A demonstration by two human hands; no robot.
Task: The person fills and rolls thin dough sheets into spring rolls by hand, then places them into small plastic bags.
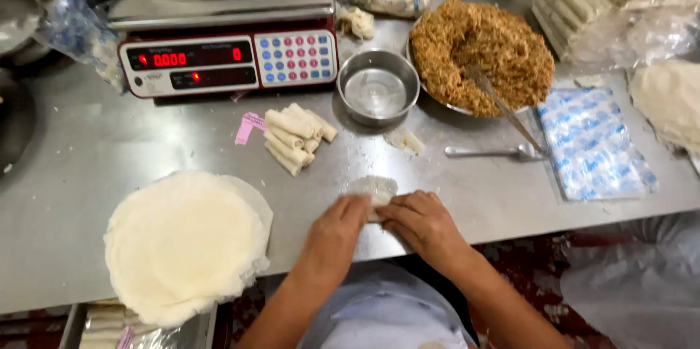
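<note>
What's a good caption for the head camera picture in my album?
Two hands, left hand and right hand, roll a thin wrapper beside finished rolls.

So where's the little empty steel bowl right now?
The small round steel bowl sits on the steel table, between the red-display weighing scale on its left and the pan of brown shredded filling.

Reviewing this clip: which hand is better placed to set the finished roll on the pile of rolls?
Probably the left hand: the pile of rolls lies up-left of it. The right hand would have to cross over.
</note>
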